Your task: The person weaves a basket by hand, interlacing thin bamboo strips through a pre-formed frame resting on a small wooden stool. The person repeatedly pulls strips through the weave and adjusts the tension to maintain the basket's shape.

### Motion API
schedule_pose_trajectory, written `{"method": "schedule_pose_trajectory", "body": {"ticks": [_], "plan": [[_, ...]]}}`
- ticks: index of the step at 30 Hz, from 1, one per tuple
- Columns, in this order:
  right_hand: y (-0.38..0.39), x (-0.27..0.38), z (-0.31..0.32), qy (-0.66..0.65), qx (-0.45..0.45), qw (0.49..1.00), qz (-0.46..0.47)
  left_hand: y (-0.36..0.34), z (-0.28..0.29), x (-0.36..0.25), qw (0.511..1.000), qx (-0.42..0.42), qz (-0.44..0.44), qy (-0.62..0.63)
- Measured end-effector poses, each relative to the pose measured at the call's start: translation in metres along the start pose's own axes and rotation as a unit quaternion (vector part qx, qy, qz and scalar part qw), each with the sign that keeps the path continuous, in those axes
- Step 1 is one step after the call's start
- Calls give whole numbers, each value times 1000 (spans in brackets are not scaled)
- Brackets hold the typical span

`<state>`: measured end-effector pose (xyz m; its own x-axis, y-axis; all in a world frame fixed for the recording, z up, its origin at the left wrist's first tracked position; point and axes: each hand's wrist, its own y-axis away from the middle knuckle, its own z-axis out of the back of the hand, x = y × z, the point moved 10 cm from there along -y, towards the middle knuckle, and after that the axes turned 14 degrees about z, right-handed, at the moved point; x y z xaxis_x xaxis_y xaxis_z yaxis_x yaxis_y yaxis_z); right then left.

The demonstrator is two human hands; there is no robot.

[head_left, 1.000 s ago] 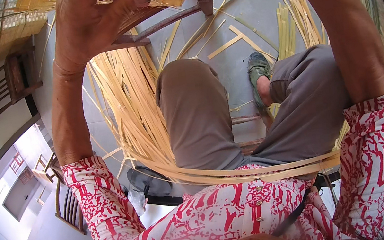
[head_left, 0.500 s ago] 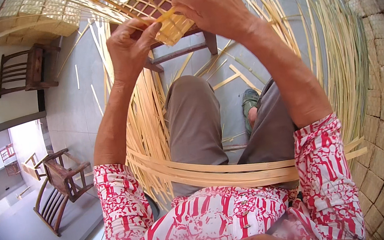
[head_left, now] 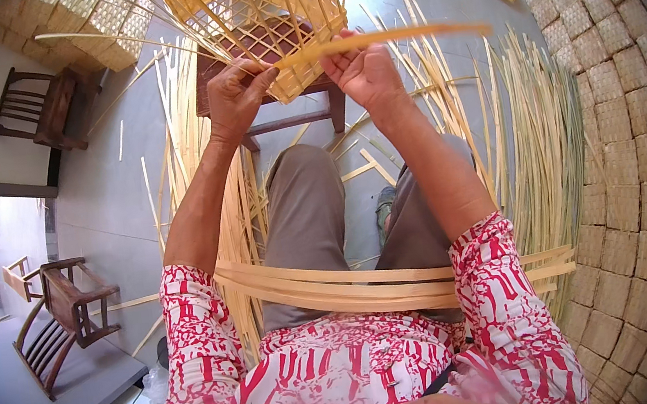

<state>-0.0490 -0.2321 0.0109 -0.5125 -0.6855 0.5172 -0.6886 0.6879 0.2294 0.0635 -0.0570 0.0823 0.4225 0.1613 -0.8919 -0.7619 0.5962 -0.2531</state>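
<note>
A partly woven bamboo basket (head_left: 297,73) has an openwork lattice base and upright stakes around it. It rests on a dark red-brown wooden stool (head_left: 267,36) beyond my knees. At the basket's near left edge, my left hand (head_left: 237,98) is closed, its thumb and fingers pinching a flat yellow bamboo strip (head_left: 420,34). That strip runs rightward across the basket's front, its free end blurred. My right hand (head_left: 362,72) is turned palm up beside the near right corner. The strip crosses in front of its fingers and partly hides them; whether they grip it I cannot tell.
Loose pale strips lie across my lap (head_left: 335,287). Long bamboo splints (head_left: 534,114) cover the floor at right, with more beside my left leg (head_left: 184,122). Woven baskets are stacked along the right (head_left: 619,127). Wooden chairs (head_left: 69,304) stand at left.
My right hand has turned from palm down to palm up and drawn back leftward. My left hand still pinches the strip. The view has shifted, showing more of the basket and stool.
</note>
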Motion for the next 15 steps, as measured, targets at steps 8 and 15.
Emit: {"method": "schedule_pose_trajectory", "body": {"ticks": [8, 15], "plan": [[33, 11, -100, 364, 421, 810, 182, 3, -3, -8, 999, 41, -34, 8], [53, 18, -107, 435, 396, 772, 241, 2, -1, -5, 999, 21, -32, 24]]}}
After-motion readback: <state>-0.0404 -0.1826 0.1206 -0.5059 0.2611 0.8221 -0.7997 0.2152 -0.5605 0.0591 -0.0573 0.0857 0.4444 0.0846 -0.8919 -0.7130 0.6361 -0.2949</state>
